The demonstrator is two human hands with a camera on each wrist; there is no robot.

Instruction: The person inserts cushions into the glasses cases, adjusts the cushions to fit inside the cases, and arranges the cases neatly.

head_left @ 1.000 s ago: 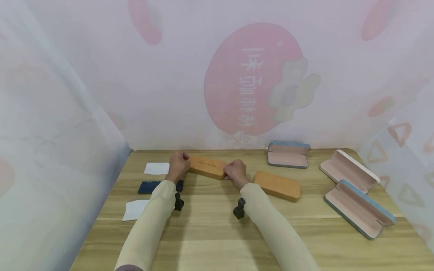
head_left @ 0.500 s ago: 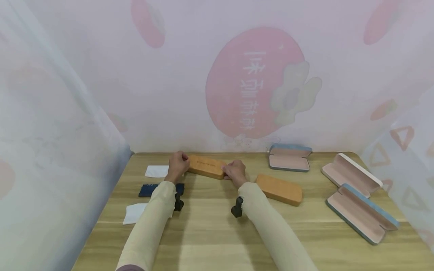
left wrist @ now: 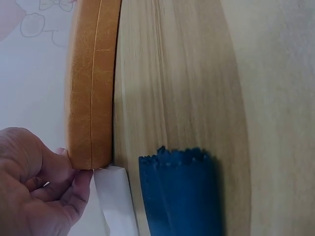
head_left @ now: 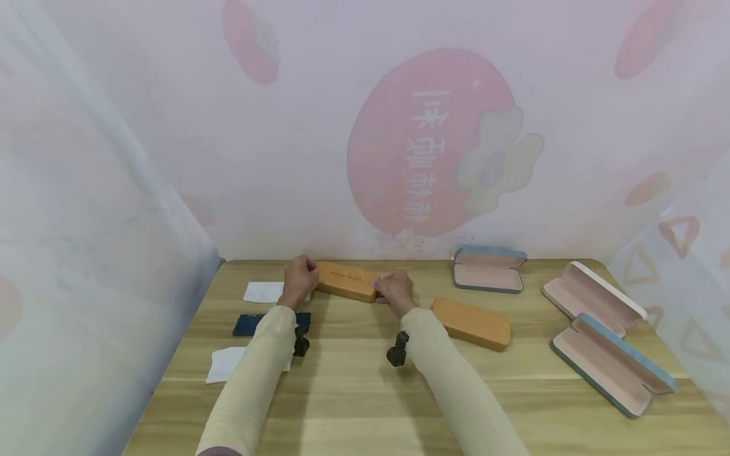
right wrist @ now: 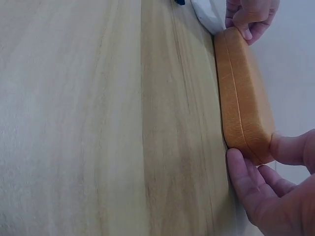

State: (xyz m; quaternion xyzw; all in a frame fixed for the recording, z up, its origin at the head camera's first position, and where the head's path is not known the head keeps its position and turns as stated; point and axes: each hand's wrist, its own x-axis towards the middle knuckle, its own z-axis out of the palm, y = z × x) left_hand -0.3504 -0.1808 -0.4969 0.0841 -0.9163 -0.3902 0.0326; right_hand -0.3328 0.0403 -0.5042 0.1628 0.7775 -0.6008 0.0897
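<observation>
A closed tan glasses case (head_left: pixel 346 280) lies near the back edge of the table, its lid marked with small dark lettering. My left hand (head_left: pixel 299 278) pinches its left end; in the left wrist view the thumb and fingertips meet the case's corner (left wrist: pixel 91 98). At the other end, my right hand (head_left: pixel 396 289) holds the case between thumb and fingers, as the right wrist view shows. Just beside the left end is a white cloth (left wrist: pixel 114 201), with a dark blue cloth (left wrist: pixel 179 196) nearer me. A second closed tan case (head_left: pixel 473 323) lies right of my right hand.
Three opened glasses cases with pink linings stand on the right: a blue one (head_left: pixel 488 277) at the back, a white one (head_left: pixel 599 294), and another blue one (head_left: pixel 613 367) in front. Another white cloth (head_left: pixel 224 365) lies front left, partly under my left sleeve. A wall rises behind the table.
Both hands have shifted the tan case slightly toward the table's back edge, keeping hold of its ends. The head view has tilted up a little.
</observation>
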